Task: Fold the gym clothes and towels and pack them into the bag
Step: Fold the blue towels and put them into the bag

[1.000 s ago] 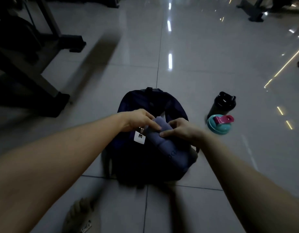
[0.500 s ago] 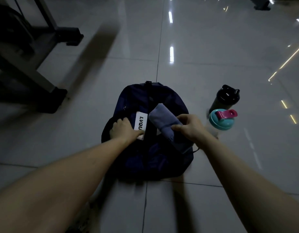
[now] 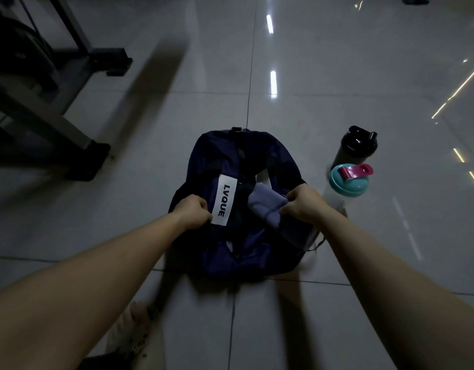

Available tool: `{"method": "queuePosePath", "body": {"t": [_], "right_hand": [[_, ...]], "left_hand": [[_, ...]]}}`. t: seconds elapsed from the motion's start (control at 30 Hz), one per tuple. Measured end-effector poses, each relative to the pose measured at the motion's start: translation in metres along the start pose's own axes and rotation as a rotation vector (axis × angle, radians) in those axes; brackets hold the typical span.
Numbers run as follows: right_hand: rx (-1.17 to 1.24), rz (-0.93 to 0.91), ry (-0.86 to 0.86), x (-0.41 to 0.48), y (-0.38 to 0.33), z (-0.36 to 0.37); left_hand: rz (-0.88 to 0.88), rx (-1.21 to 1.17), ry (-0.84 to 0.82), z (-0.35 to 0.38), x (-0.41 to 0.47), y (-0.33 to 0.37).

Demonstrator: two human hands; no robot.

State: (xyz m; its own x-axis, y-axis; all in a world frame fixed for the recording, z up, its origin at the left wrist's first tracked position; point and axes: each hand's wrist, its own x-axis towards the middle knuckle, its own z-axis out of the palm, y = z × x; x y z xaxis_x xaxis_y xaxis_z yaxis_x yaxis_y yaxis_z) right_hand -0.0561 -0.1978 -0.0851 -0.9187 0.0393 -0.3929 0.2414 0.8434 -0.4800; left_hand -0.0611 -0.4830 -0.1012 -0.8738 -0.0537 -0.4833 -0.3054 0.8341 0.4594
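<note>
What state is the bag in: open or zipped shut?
Open. The left hand and right hand grip the bag at either side of its mouth, and a folded blue-grey cloth sits in the gap.

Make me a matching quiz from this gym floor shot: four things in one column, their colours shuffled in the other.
1 bag label
2 folded towel
3 nearer bottle's lid
4 farther bottle's lid

A black
B white
C teal
D grey-blue

Pairs: 1-B, 2-D, 3-C, 4-A
</note>
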Motion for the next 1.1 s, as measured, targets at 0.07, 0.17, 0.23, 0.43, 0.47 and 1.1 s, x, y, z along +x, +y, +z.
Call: {"method": "queuePosePath", "body": {"t": [0.07, 0.17, 0.23, 0.43, 0.47, 1.1], "right_hand": [[-0.055, 0.0, -0.044, -0.007, 0.002, -0.006], [-0.13, 0.031, -0.168, -0.018, 0.009, -0.013], [-0.216, 0.042, -0.248, -0.026, 0.015, -0.015], [-0.178, 0.028, -0.293, -0.042, 0.02, -0.021], [-0.149, 0.015, -0.294, -0.043, 0.018, -0.022], [-0.319, -0.55, -0.517, -0.017, -0.096, 0.08]], "left_hand": [[0.002, -0.047, -0.089, 0.006, -0.013, 0.0], [0.007, -0.056, -0.306, 0.013, -0.039, 0.0], [0.019, 0.069, -0.463, 0.013, -0.053, -0.003], [-0.134, 0.072, -0.53, -0.013, -0.072, -0.025], [-0.145, 0.071, -0.532, -0.018, -0.073, -0.028], [-0.077, 0.172, -0.331, -0.042, -0.07, -0.086]]}}
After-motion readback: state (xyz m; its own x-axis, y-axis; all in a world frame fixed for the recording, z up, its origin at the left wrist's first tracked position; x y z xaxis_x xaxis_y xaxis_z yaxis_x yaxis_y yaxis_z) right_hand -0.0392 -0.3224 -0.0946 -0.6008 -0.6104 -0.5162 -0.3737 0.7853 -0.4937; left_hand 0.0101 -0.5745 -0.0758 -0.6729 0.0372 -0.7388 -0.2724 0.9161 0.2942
